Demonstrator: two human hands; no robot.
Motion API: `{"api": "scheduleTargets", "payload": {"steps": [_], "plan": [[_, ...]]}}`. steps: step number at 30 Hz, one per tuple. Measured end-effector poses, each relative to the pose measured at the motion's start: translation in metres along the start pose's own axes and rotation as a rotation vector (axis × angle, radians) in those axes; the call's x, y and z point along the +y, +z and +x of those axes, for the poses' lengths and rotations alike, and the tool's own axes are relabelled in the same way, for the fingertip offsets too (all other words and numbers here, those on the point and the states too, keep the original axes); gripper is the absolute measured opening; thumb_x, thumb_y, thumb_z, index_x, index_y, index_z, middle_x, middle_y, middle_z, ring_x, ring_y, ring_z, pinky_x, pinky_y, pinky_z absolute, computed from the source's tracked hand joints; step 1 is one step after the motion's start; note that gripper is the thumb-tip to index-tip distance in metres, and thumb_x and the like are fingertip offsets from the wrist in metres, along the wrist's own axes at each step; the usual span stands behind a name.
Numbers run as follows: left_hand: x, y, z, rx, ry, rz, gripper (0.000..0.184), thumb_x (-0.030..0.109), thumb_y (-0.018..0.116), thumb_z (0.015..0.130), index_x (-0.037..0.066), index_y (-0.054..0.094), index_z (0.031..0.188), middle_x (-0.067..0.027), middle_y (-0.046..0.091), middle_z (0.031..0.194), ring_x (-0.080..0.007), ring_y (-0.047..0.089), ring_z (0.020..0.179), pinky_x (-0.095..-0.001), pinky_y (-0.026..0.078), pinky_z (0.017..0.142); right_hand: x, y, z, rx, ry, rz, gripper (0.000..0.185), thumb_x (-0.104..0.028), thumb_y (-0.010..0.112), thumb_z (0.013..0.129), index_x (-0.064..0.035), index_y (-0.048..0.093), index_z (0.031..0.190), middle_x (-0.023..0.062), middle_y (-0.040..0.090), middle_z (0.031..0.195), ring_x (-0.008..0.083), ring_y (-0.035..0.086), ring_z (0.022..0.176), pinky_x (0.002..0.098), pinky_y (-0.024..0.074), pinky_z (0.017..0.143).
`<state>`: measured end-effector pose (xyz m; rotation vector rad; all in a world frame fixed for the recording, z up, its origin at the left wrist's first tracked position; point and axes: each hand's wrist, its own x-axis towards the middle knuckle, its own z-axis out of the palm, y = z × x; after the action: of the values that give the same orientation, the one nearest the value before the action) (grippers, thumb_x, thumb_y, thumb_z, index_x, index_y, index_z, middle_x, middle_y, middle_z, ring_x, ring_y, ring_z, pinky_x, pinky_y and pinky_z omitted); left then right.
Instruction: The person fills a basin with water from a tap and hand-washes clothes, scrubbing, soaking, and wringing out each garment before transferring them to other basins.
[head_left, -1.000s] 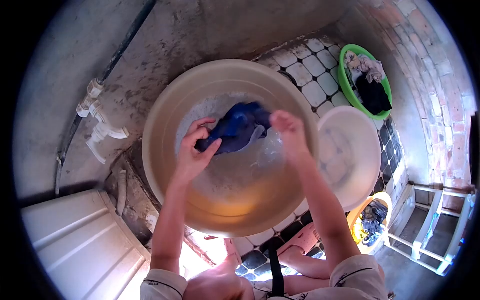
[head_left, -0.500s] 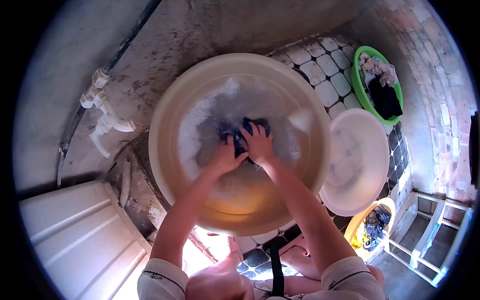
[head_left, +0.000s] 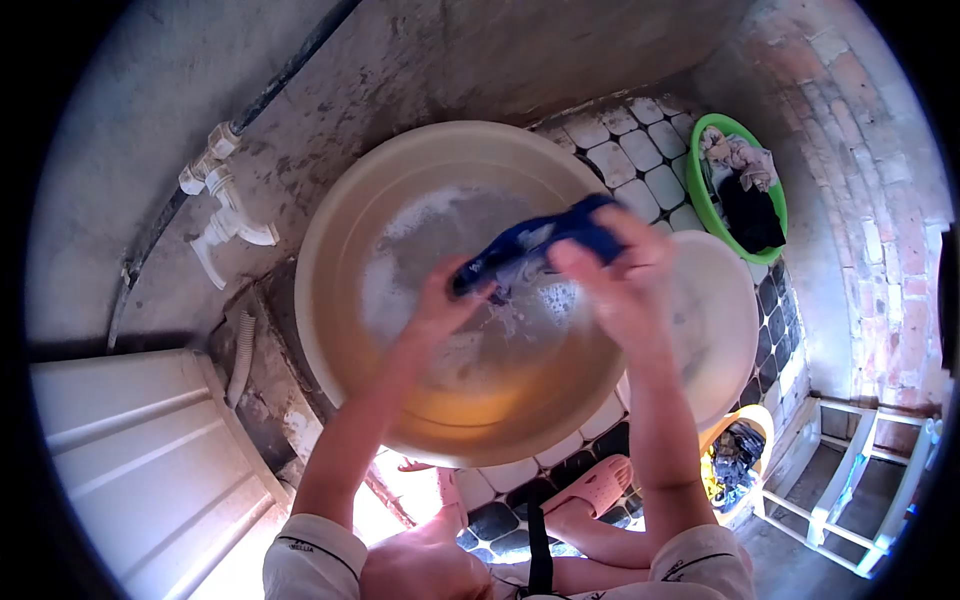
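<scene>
A wet dark blue garment is stretched slantwise above the large beige tub, its right end higher than its left. My left hand is closed on the lower left end. Smeared by motion, my right hand grips the other end near the tub's right rim. Exactly what piece of clothing it is, I cannot make out. Below it, cloudy soapy water with white foam fills part of the tub, and drips or splashes show under the cloth.
A pale round basin stands against the tub's right side. Beyond it a green basin holds clothes. A yellow basin with dark clothes sits by a white metal rack. On the left are a white tap and a ribbed white lid.
Both hands have risen out of the water with the dark blue garment. My right hand has moved up and to the right, pulling the cloth out lengthwise.
</scene>
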<state>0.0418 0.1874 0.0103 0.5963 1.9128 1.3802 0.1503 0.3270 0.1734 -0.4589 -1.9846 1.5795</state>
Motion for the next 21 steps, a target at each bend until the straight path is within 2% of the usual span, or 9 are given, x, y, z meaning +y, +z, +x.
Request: {"api": "scheduleTargets", "payload": {"steps": [1,2,8,11,14,16,17,19,21], "plan": [[0.017,-0.011,-0.002,0.024,-0.197,-0.046,0.044,0.02,0.073,0.069,0.005,0.054,0.106,-0.007,0.06,0.093,-0.0144,0.058,0.082,-0.0273,0.046,0.074,-0.01,-0.005,0.004,0.102,-0.095,0.071,0.022,-0.014,0.073,0.069,0.0011,0.059,0.076,0.0035,0.058,0.072,0.0094,0.053,0.07,0.0231,0.0431,0.061],[0.033,-0.026,-0.005,0.045,-0.061,-0.034,0.042,0.018,0.072,0.07,0.003,0.054,0.105,-0.0064,0.06,0.091,-0.0135,0.058,0.077,-0.0261,0.046,0.071,-0.016,-0.01,0.009,0.206,-0.188,0.142,0.024,-0.014,0.073,0.069,0.0021,0.058,0.077,0.0015,0.058,0.073,0.0084,0.053,0.071,0.0225,0.0437,0.063],[0.085,-0.081,-0.018,0.112,0.059,-0.804,0.034,0.009,0.064,0.071,0.0,0.057,0.103,-0.0099,0.06,0.091,-0.0156,0.058,0.078,-0.026,0.046,0.071,0.029,-0.034,0.039,0.139,0.158,0.049,0.027,-0.014,0.073,0.07,0.0001,0.055,0.085,0.0023,0.057,0.082,0.0066,0.053,0.072,0.021,0.0442,0.064],[0.04,-0.08,0.013,0.213,-0.169,-0.498,0.033,0.008,0.058,0.072,-0.001,0.057,0.104,-0.0109,0.059,0.092,-0.0165,0.058,0.083,-0.027,0.046,0.072,0.115,-0.023,0.026,0.07,0.062,-0.471,0.028,-0.013,0.07,0.071,-0.0077,0.056,0.094,0.0046,0.061,0.087,0.0105,0.056,0.078,0.0254,0.0455,0.068],[-0.032,-0.061,0.031,0.351,-0.131,0.356,0.029,0.018,0.058,0.073,0.008,0.062,0.1,-0.0144,0.059,0.09,-0.0292,0.057,0.087,-0.0329,0.044,0.08,0.218,0.004,0.001,-0.041,0.089,-0.486,0.044,-0.02,0.067,0.071,-0.0195,0.051,0.112,0.0086,0.059,0.1,0.0255,0.055,0.094,0.0363,0.0413,0.084],[-0.084,-0.038,0.036,0.263,-0.049,0.695,0.044,0.026,0.062,0.069,0.017,0.055,0.111,-0.0167,0.047,0.116,-0.0333,0.04,0.113,-0.0418,0.038,0.089,0.259,0.038,-0.028,-0.102,0.224,-0.651,0.053,-0.022,0.067,0.071,-0.021,0.046,0.12,0.0103,0.05,0.118,0.0315,0.045,0.11,0.0414,0.0358,0.093],[-0.057,-0.017,0.019,0.21,-0.196,0.747,0.05,0.027,0.063,0.067,0.016,0.052,0.114,-0.0167,0.038,0.125,-0.0337,0.033,0.118,-0.0452,0.037,0.09,0.266,0.063,-0.046,-0.057,0.215,-0.822,0.057,-0.022,0.067,0.07,-0.0189,0.045,0.122,0.0097,0.044,0.125,0.0331,0.039,0.117,0.0421,0.0341,0.095],[-0.092,0.001,0.019,0.089,0.008,1.023,0.044,0.027,0.063,0.066,0.014,0.056,0.107,-0.017,0.04,0.122,-0.0366,0.036,0.115,-0.0474,0.039,0.087,0.243,0.083,-0.064,-0.384,0.199,-0.907,0.056,-0.028,0.066,0.071,-0.0187,0.045,0.123,0.0118,0.042,0.127,0.0337,0.032,0.121,0.0476,0.0261,0.099],[-0.096,-0.019,0.032,0.052,-0.119,0.724,0.041,0.026,0.063,0.065,0.012,0.058,0.103,-0.0169,0.041,0.12,-0.0371,0.039,0.112,-0.0487,0.04,0.084,0.231,0.082,-0.064,-0.549,0.117,-0.999,0.055,-0.029,0.065,0.072,-0.0161,0.045,0.121,0.0127,0.041,0.127,0.0332,0.028,0.123,0.0509,0.0218,0.1]]}}
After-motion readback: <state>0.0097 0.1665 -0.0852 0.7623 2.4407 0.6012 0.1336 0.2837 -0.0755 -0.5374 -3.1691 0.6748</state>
